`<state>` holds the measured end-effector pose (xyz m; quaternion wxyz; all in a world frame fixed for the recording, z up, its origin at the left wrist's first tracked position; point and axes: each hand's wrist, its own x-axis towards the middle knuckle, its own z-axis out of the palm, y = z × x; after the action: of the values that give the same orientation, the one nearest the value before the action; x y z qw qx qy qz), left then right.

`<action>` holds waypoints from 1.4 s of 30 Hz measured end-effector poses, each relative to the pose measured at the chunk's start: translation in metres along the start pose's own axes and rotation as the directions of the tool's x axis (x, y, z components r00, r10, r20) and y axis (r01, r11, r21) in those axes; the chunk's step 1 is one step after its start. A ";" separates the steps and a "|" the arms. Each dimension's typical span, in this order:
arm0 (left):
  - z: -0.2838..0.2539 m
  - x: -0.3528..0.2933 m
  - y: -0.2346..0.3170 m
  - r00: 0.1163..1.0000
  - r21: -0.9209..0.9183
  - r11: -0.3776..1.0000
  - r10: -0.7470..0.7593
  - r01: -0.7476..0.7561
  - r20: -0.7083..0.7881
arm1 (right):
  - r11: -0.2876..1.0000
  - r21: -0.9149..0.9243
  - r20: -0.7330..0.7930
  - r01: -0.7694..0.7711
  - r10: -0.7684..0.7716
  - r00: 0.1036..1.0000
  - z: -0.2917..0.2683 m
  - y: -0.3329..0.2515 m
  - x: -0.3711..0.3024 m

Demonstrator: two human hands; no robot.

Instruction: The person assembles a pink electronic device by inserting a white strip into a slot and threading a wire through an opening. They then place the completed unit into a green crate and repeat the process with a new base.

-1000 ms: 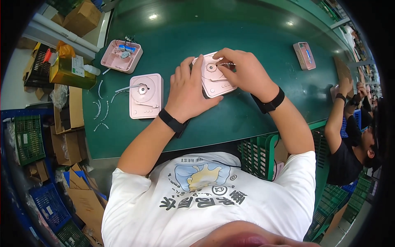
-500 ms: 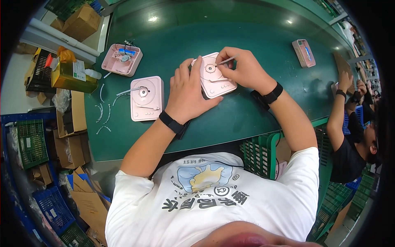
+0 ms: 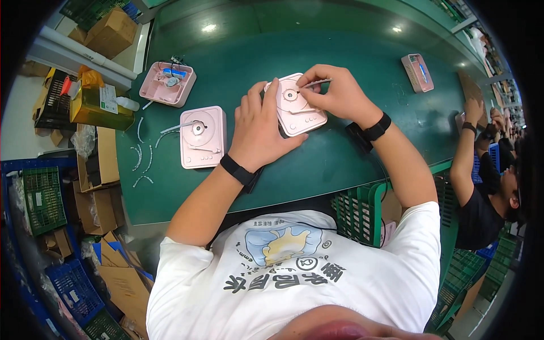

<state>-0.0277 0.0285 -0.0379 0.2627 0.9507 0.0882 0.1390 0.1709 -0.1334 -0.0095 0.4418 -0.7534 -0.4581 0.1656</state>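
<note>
A pink, record-player-shaped case (image 3: pixel 301 123) lies face up on the green table. My left hand (image 3: pixel 256 122) grips its left side, forefinger along the upper part and thumb by the lower edge. Over its round platter, my right hand (image 3: pixel 335 93) is closed in a pinch on a thin pale strip (image 3: pixel 320 82). One end of that strip is near the platter's ring; the fingertips hide part of it. Left of my left hand lies a second pink case (image 3: pixel 202 154), with a similar strip reaching out from its platter.
Several curved pale strips (image 3: pixel 150 157) lie at the table's left. Behind them sits an open pink shell (image 3: pixel 150 88) with wires and a blue part. Another small pink shell (image 3: pixel 418 73) is at far right. A green crate (image 3: pixel 362 212) stands beneath the near edge; a co-worker's arm (image 3: pixel 466 153) is at right.
The strip's free end in my right hand has dipped slightly and shifted a little to the right. My left hand and the pink case hold their places.
</note>
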 end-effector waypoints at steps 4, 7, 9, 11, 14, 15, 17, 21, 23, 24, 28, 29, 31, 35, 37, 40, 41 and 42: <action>-0.002 0.002 0.001 1.000 0.005 1.000 0.009 -0.009 -0.014 | 0.996 0.020 0.008 -0.083 0.083 0.997 -0.009 -0.005 0.004; -0.007 0.004 0.007 0.998 0.006 0.999 0.050 -0.050 -0.025 | 1.000 0.021 0.031 -0.007 0.007 0.999 -0.015 -0.001 0.002; -0.006 0.012 0.007 0.994 -0.028 0.994 0.108 -0.109 -0.015 | 0.997 -0.005 0.059 0.083 -0.082 0.995 -0.019 0.006 -0.004; -0.007 0.010 0.000 0.988 0.011 0.989 0.151 -0.150 -0.030 | 0.977 0.006 0.067 0.211 -0.211 0.975 -0.008 0.021 0.007; -0.001 0.003 -0.006 0.987 0.002 0.988 0.153 -0.153 -0.044 | 0.963 -0.007 0.059 0.268 -0.267 0.962 0.001 0.027 0.010; 0.000 0.002 -0.007 0.986 0.023 0.987 0.158 -0.157 -0.048 | 0.968 0.008 0.069 0.250 -0.250 0.966 0.002 0.025 0.009; 0.000 0.004 -0.001 0.986 0.000 0.986 0.168 -0.168 -0.018 | 0.976 -0.009 0.048 0.217 -0.216 0.975 -0.002 0.021 0.005; 0.000 0.005 -0.001 0.995 0.015 0.995 0.100 -0.100 0.011 | 0.977 0.011 0.044 0.211 -0.211 0.976 0.001 0.024 0.007; -0.001 0.005 0.000 0.997 0.022 0.997 0.080 -0.080 0.018 | 0.977 0.016 0.054 0.214 -0.214 0.975 0.002 0.021 0.008; 0.000 0.006 0.001 0.997 0.028 0.997 0.073 -0.074 0.023 | 0.977 0.015 0.047 0.212 -0.212 0.976 0.004 0.020 0.007; 0.000 0.007 0.001 0.998 0.037 0.997 0.060 -0.061 0.022 | 0.965 -0.061 0.034 0.254 -0.252 0.967 0.009 0.017 0.007; -0.001 0.007 0.001 0.998 0.031 0.998 0.060 -0.061 0.022 | 0.971 -0.053 0.017 0.232 -0.231 0.973 0.011 0.019 0.008; -0.002 0.005 0.000 0.998 0.027 0.998 0.064 -0.064 0.021 | 0.982 -0.033 -0.016 0.187 -0.187 0.982 0.013 0.020 0.009; -0.002 0.006 -0.002 0.997 0.027 0.997 0.068 -0.069 0.037 | 0.981 -0.009 -0.013 0.195 -0.195 0.981 0.013 0.017 0.007; 0.005 0.013 0.000 0.995 0.019 0.995 0.097 -0.097 0.012 | 0.983 0.019 -0.039 0.185 -0.184 0.982 0.013 0.023 0.007; 0.002 0.008 -0.003 0.994 0.026 0.994 0.103 -0.104 0.021 | 0.983 0.063 -0.079 0.175 -0.170 0.982 0.019 0.029 0.008; 0.002 0.008 -0.003 0.995 0.027 0.995 0.097 -0.098 0.023 | 0.987 0.080 -0.083 0.143 -0.136 0.987 0.019 0.027 0.008; 0.001 0.008 -0.003 0.996 0.027 0.995 0.090 -0.091 0.023 | 0.989 0.095 -0.085 0.111 -0.104 0.991 0.019 0.023 0.007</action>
<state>-0.0202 0.0320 -0.0389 0.2438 0.9588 0.0441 0.1394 0.1751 -0.1223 -0.0380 0.5051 -0.7105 -0.4713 0.1342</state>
